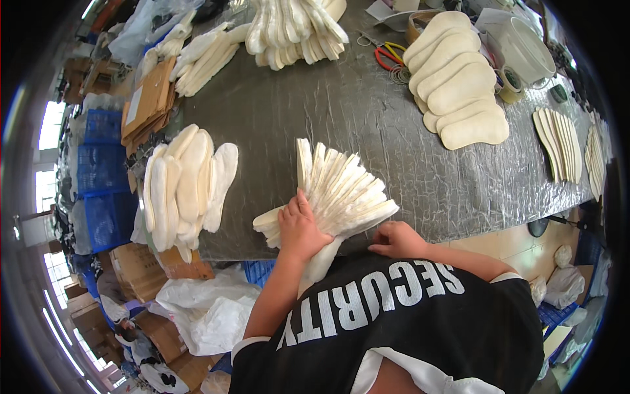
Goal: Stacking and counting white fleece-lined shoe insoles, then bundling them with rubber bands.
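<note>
A fanned bundle of cream fleece insoles (344, 190) stands at the near edge of the table, its upper ends spread apart. My left hand (302, 228) is closed round the bundle's left side, thumb stretched across its lower part. One insole sticks out to the left of that hand, and another hangs down below it towards my shirt. Just right of the bundle, apart from it, is my right hand (398, 240). Its fingers are curled in towards the thumb, and whatever they may hold is hidden.
A fleece insole pile (190, 177) lies left, more fleece bundles (295, 33) at the back. Flat overlapping insoles (459, 79) lie back right beside red-and-yellow-handled tools (392, 56), a tape roll (510, 84) and a white tub (525, 49). Narrow insole rows (558, 144) lie far right.
</note>
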Tool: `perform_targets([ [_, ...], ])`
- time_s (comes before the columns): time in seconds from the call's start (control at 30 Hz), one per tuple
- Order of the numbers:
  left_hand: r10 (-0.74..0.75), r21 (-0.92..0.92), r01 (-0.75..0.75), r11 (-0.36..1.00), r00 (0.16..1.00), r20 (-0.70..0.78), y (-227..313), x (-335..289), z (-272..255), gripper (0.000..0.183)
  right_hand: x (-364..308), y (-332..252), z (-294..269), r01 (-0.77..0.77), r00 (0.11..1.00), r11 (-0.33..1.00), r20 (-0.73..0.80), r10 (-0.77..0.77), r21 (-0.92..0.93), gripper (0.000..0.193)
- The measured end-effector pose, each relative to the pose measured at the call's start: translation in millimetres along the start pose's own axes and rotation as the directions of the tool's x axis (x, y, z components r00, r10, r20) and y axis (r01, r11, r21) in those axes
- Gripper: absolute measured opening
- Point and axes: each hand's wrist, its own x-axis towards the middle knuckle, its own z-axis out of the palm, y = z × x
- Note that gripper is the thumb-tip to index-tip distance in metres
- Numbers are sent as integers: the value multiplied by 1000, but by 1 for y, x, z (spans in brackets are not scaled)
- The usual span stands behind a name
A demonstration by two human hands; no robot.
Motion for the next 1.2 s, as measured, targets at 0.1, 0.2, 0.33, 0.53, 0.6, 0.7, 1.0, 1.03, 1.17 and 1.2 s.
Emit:
perform_targets([
  [0.1,5,13,-5,1000,1000,4,6,3,-1,124,18,11,19,-5,988,954,-144,50,299,35],
  [0.2,-108,-4,108,994,993,38,14,17,-8,124,50,3,22,-180,970,944,-107,216,278,73],
  [0.33,-203,-379,237,894,971,130,10,44,-6,107,97,13,-3,-173,888,985,-435,150,-14,86],
  [0.53,-160,-944,328,-36,931,329,58,27,12,80,127,-22,-106,-130,956,951,-291,44,-281,87],
  [0.6,-132,-944,301,-134,939,318,72,2,24,81,127,-24,-110,-90,978,900,-210,-2,-426,86],
  [0.7,-53,-971,228,-71,971,232,60,-31,47,78,112,-44,-95,-31,982,711,-154,-109,-703,94],
  [1.0,448,45,-446,894,894,-34,13,2,-11,93,96,-12,-58,92,924,812,-254,-286,-577,102],
  [1.03,446,40,-445,895,894,-40,11,12,-11,93,94,-15,-55,91,925,808,-250,-285,-582,102],
  [1.17,572,17,-572,820,820,9,8,32,-6,106,89,-34,-51,130,976,729,-42,-213,-672,107],
  [1.2,554,-14,-554,833,832,30,7,32,-5,103,85,-39,-46,128,983,690,-1,-183,-713,114],
])
